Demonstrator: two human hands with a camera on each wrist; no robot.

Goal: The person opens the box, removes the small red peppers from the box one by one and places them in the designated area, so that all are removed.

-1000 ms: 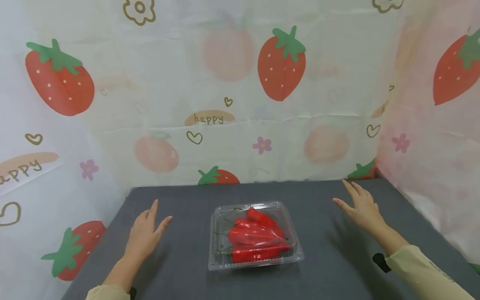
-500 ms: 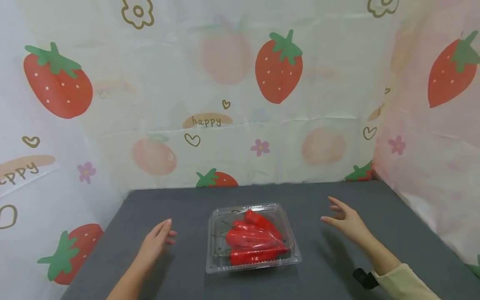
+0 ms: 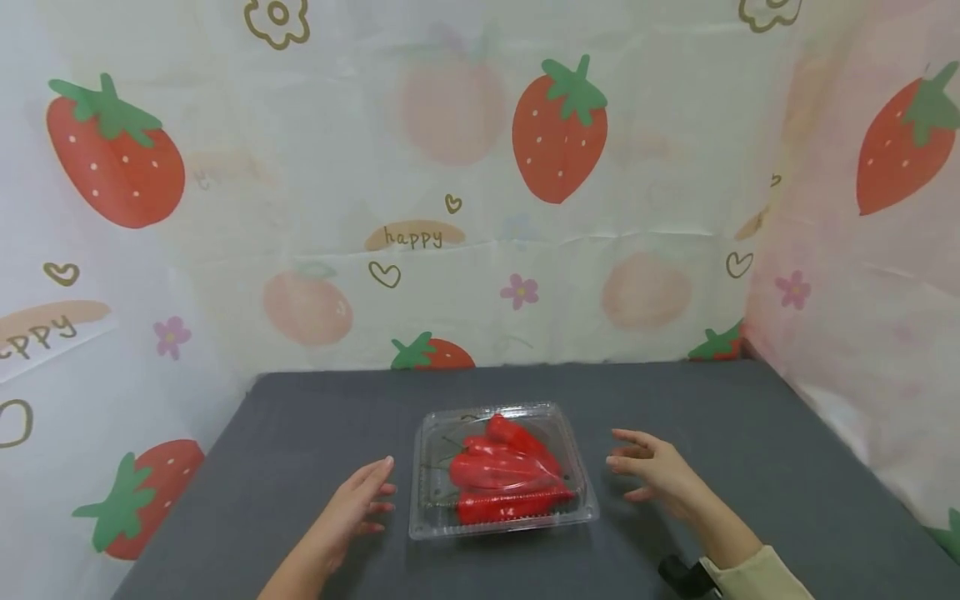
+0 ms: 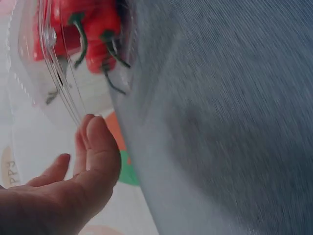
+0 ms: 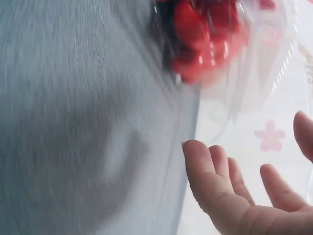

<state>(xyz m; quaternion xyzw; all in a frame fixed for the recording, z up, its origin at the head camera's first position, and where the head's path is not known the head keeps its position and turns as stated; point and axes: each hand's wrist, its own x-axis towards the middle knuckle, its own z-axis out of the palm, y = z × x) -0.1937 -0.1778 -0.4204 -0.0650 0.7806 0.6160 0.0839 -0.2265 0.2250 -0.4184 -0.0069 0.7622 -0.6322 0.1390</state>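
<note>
A clear plastic clamshell box (image 3: 438, 521) lies closed on the dark grey table, with several red peppers (image 3: 502, 471) inside, their green stems pointing left. Just left of the box is my left hand (image 3: 348, 508), fingers loosely bent and holding nothing. On the other side, my right hand (image 3: 660, 471) faces the box across a small gap, also with nothing in it. Both wrist views show relaxed fingers apart from the box; the peppers (image 5: 208, 44) look blurred in the right wrist view.
The grey table (image 3: 360, 396) meets a pale curtain (image 3: 450, 308) printed with strawberries, hearts and flowers at its back edge. Similar curtains stand at the left and right sides. A black wrist strap piece (image 3: 686, 575) shows by the right sleeve (image 3: 757, 575).
Both hands have come inward from the table's sides toward the box, and their spread fingers have bent a little. The box with the peppers has stayed in place.
</note>
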